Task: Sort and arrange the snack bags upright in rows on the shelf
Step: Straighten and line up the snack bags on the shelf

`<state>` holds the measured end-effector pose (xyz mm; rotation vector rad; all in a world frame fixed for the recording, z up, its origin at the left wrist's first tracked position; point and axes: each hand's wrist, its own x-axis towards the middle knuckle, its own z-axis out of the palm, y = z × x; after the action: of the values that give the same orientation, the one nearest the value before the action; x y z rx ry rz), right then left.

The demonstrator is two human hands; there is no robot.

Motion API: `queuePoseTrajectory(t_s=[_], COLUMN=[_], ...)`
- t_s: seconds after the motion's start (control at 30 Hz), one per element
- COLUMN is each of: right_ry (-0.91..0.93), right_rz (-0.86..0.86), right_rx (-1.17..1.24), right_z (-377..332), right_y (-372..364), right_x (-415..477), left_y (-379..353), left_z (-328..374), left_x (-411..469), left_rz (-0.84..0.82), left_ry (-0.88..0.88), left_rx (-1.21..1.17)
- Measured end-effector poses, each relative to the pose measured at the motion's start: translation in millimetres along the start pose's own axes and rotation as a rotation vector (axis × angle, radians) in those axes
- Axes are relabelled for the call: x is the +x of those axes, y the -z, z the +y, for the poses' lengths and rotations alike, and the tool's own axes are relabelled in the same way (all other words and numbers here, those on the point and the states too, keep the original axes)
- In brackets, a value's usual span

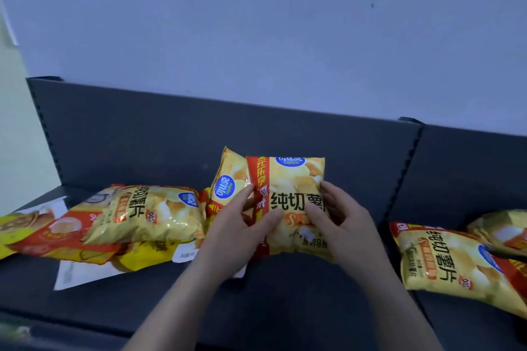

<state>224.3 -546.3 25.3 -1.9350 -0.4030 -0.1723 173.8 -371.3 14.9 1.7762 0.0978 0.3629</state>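
My left hand [242,225] and right hand [339,222] clasp a puffy yellow crisp bag [291,179] upright over a dark grey shelf [285,299]; released, its rounded base may tip it over.

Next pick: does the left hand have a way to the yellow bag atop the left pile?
Probably yes: the top bag lies uncovered beside the left hand, nothing between, but it must first release the upright bag.
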Motion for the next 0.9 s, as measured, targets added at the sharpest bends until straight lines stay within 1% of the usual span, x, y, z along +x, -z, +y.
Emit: queuePoseTrajectory(t_s=[0.07,0.2,0.33,0.5,0.67,0.83,0.9], right_ry=[0.023,0.083,0.104,0.119,0.101,0.053,0.047], right_rz=[-0.043,-0.165,-0.283,-0.434,-0.551,-0.583,-0.597], right_rx=[0.054,0.136,0.222,0.21,0.132,-0.008,-0.06], right_z=[-17.5,-57.4,-96.4,-136.3,-160.9,-171.0,-172.0], right_y=[-21.4,-70.7,-132.6,-217.2,-280.4,-324.1,-336.8], right_x=[6.3,20.0,34.0,45.2,48.9,50.7,52.8], left_y=[28.9,95.8,167.8,251.6,309.3,342.8,349.6], left_z=[5.6,12.3,10.7,-2.5,-16.3,-40.8,-48.7], left_x=[-0.6,-4.3,-5.6,-9.7,-11.4,-6.6,-1.7], left_rz=[0.067,0.201,0.303,0.397,0.428,0.422,0.393], left_ry=[0.009,-0.032,-0.019,0.035,0.119,0.195,0.229], left_rx=[0.004,0.128,0.159,0.185,0.181,0.211,0.218])
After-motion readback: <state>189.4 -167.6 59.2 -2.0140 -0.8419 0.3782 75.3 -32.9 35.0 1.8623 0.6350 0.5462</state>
